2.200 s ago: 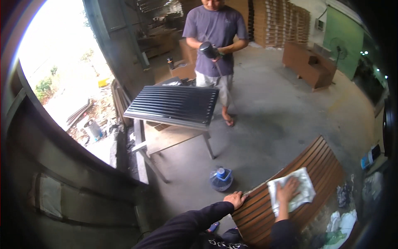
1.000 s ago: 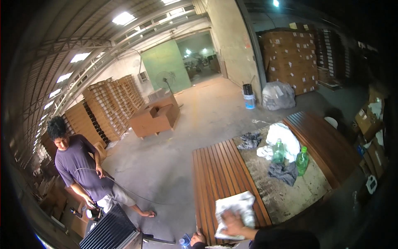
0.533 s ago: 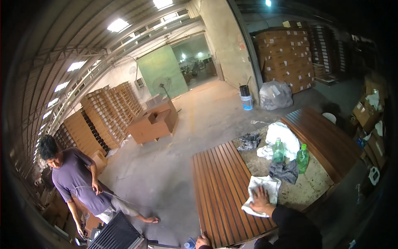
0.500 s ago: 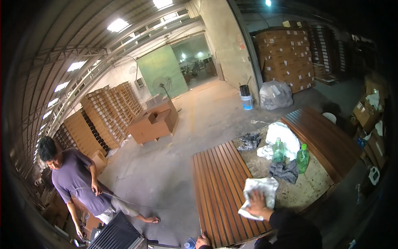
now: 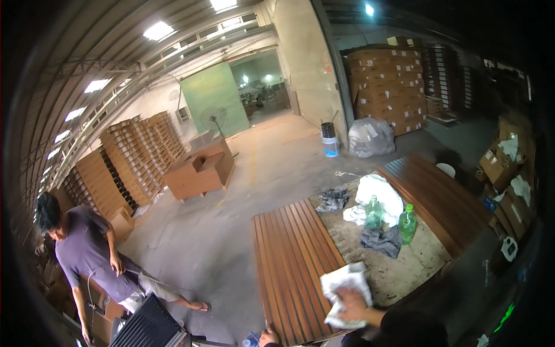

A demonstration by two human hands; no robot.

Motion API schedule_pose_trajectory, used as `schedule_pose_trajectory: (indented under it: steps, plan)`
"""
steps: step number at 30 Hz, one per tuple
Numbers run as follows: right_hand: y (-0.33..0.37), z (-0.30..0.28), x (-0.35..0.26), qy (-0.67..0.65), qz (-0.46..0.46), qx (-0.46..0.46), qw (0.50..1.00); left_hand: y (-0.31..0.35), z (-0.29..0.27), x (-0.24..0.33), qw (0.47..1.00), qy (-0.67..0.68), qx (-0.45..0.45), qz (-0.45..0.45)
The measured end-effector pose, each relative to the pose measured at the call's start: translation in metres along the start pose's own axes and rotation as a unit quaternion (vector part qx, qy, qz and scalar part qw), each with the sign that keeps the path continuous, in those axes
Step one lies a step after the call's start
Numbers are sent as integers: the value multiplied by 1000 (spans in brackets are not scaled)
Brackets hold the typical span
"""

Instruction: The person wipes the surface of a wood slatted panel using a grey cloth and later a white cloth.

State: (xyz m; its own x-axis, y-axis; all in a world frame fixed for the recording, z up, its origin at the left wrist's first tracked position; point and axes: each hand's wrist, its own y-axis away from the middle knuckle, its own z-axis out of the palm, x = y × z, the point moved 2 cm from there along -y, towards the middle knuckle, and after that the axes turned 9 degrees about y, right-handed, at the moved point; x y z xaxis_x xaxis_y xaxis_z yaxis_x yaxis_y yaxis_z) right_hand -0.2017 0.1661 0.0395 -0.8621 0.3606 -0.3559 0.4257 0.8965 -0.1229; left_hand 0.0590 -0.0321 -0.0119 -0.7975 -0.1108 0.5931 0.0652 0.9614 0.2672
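My right hand (image 5: 351, 305) presses a white cloth (image 5: 346, 276) onto the near right part of a brown slatted wooden panel (image 5: 292, 243). At the panel's near left corner my left hand (image 5: 269, 336) has its fingers curled on the edge, only partly in view. Close to it stands a clear bluish bottle (image 5: 251, 340), cut off by the lower rim. Right of the panel, on a stained board (image 5: 399, 277), lie a dark grey rag (image 5: 381, 240) and a heap of white cloth (image 5: 381, 194). Two green bottles, one uncapped (image 5: 373, 214) and one capped (image 5: 407, 225), stand among them.
Another slatted panel (image 5: 436, 199) lies at the board's far right. A co-worker (image 5: 95, 251) in a purple shirt stands at the left by a black ribbed panel (image 5: 150, 324), holding a thin hose. Cardboard boxes (image 5: 503, 165) are at the right, stacked cartons (image 5: 384, 87) behind.
My right hand has drawn the white cloth toward me along the panel. The co-worker's lower arm has shifted. The whole view has turned slightly right.
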Motion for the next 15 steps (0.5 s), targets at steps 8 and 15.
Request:
schedule_pose_trajectory:
  steps: [8,15]
  plan:
    - [-8,56,-77,89,-147,12,985,13,0,-6,1000,-6,4,-10]
    - [15,92,-120,-21,-268,-97,958,13,-5,-23,998,-19,-48,-22]
